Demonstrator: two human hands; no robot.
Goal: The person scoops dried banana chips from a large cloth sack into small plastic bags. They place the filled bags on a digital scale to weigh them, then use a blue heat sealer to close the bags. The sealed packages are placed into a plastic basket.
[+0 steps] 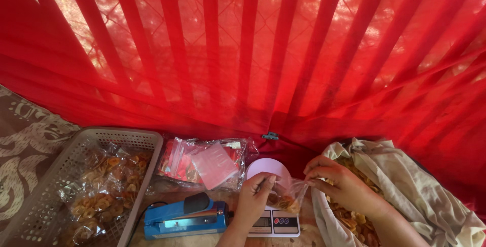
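Observation:
My left hand (254, 199) and my right hand (339, 182) each pinch one side of the mouth of a small clear plastic bag (289, 196) with some yellow-orange chips in its bottom. The bag hangs over a white digital kitchen scale (273, 221) with a round pale platform (268, 166). My right wrist rests above a pale cloth sack (405, 186) full of the same chips (349, 221).
A blue impulse heat sealer (185, 217) lies left of the scale. A grey plastic basket (71, 161) at the left holds filled chip bags (106, 186). A stack of empty clear bags (205, 165) lies behind the sealer. Red netting (243, 49) hangs across the back.

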